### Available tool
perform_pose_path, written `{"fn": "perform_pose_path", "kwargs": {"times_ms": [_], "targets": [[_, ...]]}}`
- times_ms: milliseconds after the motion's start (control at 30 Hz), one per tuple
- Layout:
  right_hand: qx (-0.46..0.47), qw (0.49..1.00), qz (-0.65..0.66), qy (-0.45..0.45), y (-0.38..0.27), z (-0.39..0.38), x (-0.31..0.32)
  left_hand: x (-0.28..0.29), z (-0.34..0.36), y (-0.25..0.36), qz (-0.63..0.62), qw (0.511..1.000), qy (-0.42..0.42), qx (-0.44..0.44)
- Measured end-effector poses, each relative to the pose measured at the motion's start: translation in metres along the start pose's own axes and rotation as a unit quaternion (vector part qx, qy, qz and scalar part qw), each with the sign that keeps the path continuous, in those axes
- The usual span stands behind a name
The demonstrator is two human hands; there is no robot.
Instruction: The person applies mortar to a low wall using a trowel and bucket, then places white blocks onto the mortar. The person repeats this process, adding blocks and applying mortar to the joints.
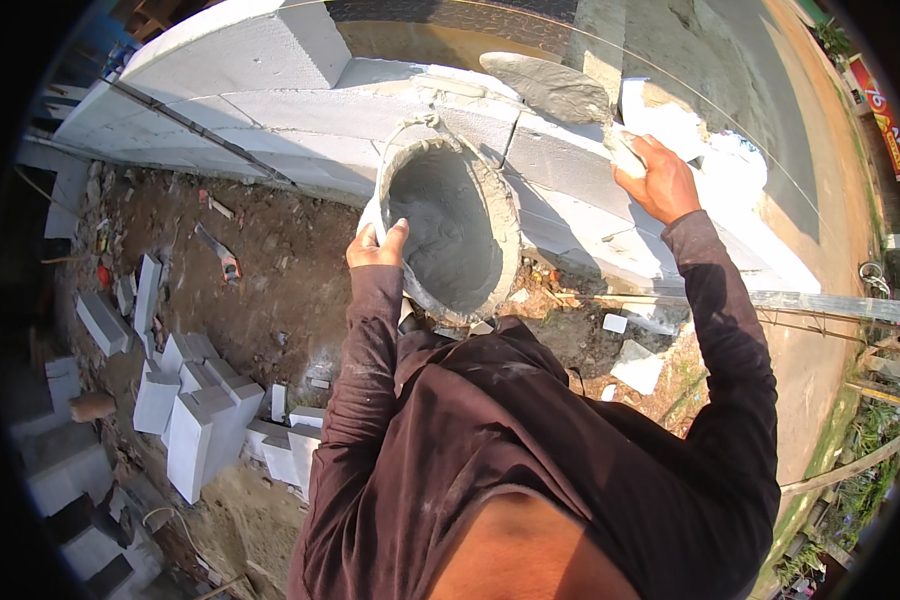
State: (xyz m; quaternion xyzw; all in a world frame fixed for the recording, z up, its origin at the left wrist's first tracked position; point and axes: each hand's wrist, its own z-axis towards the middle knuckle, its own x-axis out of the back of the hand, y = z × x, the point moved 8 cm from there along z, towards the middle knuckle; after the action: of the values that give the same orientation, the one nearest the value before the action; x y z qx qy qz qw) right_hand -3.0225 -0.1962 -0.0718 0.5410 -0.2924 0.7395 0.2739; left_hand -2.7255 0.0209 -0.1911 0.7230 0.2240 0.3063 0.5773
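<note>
My left hand [378,245] grips the left rim of a bucket [510,215] coated in grey mortar. Wet mortar [450,240] lies inside it, and the bucket is tilted so its mouth faces me. My right hand [660,180] is closed around the handle of a trowel [555,88], whose blade is smeared with mortar. The blade is over the top of a white block wall [430,100], beyond the bucket and to its right. One larger white block [240,60] stands on the wall's top course at the left.
White blocks [205,420] lie piled on the dirt ground at lower left. A saw [220,255] with an orange-red handle rests on the dirt. A string line [670,75] runs above the wall. White sacks [725,165] sit beyond my right hand. A pole [810,305] extends at right.
</note>
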Motion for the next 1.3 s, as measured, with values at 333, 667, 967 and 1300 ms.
{"fn": "perform_pose_path", "kwargs": {"times_ms": [333,667,967,1300], "targets": [[-0.089,0.989,-0.11,-0.046,0.051,-0.059,0.02,0.001,-0.001,-0.007,0.001,1.0,0.01,0.011],[-0.076,0.979,0.016,-0.191,-0.013,-0.081,-0.017,-0.016,-0.01,0.003,0.106,0.994,-0.022,-0.017],[0.019,0.928,0.101,-0.359,-0.124,-0.1,-0.167,-0.042,-0.041,0.036,0.168,0.979,-0.065,-0.099],[-0.133,0.781,0.486,-0.369,-0.063,-0.137,-0.123,-0.014,-0.024,0.006,-0.006,1.0,-0.022,0.0]]}}
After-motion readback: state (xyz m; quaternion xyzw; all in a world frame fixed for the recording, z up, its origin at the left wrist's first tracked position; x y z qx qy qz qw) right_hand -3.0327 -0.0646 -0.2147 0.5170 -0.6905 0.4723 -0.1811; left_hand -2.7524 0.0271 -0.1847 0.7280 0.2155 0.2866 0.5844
